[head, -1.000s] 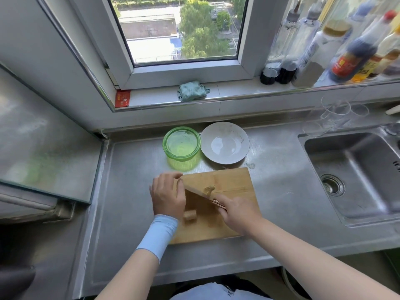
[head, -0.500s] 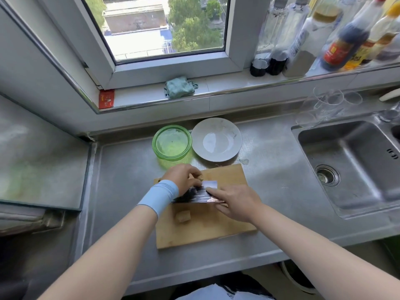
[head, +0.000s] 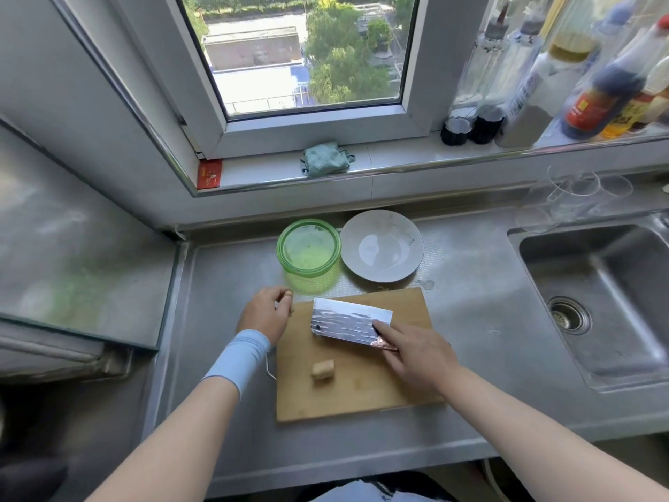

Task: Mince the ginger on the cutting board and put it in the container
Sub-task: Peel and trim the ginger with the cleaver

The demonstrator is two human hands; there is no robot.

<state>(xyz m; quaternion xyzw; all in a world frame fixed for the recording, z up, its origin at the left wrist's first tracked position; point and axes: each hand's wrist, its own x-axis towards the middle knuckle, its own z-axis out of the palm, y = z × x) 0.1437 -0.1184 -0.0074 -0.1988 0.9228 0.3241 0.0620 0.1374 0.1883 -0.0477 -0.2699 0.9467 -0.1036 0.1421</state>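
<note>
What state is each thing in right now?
Cutting board, flat on the counter.
Cleaver, flat side up over the board.
Ginger chunk, whole, loose on the board.
Container, upright, open.
Plate, upright, looks empty.
Window, shut.
Cloth, crumpled on the sill.
Right hand, holds the cleaver's handle, forefinger on the blade.
Left hand, fingers curled by the board's left edge; contents unclear.
</note>
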